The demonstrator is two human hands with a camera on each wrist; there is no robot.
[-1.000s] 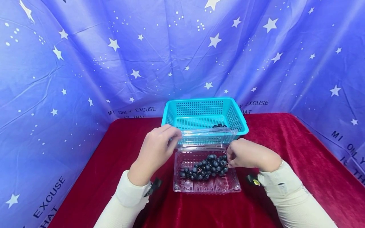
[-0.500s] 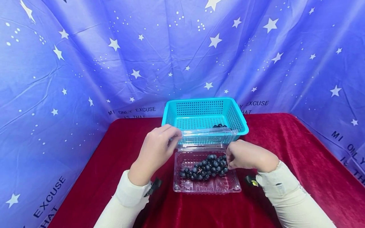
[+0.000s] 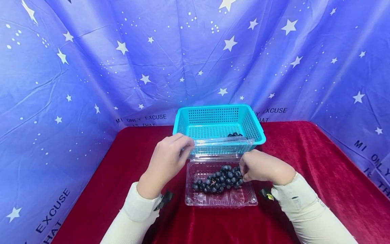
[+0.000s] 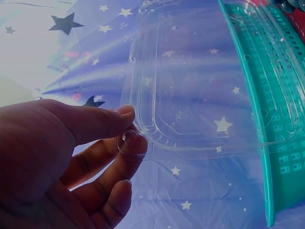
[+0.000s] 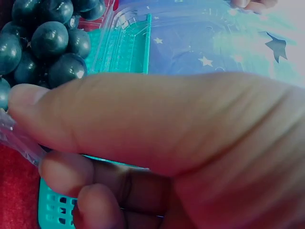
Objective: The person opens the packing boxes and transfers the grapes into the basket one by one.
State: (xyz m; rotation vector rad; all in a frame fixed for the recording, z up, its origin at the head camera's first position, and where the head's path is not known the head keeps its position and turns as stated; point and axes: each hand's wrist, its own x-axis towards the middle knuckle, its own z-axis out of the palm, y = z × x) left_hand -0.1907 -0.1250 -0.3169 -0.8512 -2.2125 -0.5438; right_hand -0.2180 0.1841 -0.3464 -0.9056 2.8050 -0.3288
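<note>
A clear plastic clamshell box [image 3: 220, 201] stands on the red cloth with a bunch of dark grapes [image 3: 222, 178] lying in it. Its lid [image 3: 222, 140] is raised at the back. My left hand [image 3: 170, 156] pinches a corner of that lid [image 4: 190, 119] between thumb and fingers. My right hand [image 3: 265, 166] is at the box's right side, fingers bent, at the right end of the bunch. In the right wrist view the thumb [image 5: 95, 109] overlaps the grapes [image 5: 50, 40], and the plastic rim [image 5: 19, 138] runs between thumb and fingers. I cannot tell whether they grip it.
Behind the box sits a turquoise slotted basket [image 3: 217, 117], with more dark grapes [image 3: 236, 135] in its near right part. The raised lid overlaps its front wall. A blue curtain [image 3: 182, 51] with stars hangs behind the red-covered table [image 3: 304, 189].
My right hand has shifted slightly left along with its forearm, further over the end of the bunch. The left hand, lid, box and basket stay where they were.
</note>
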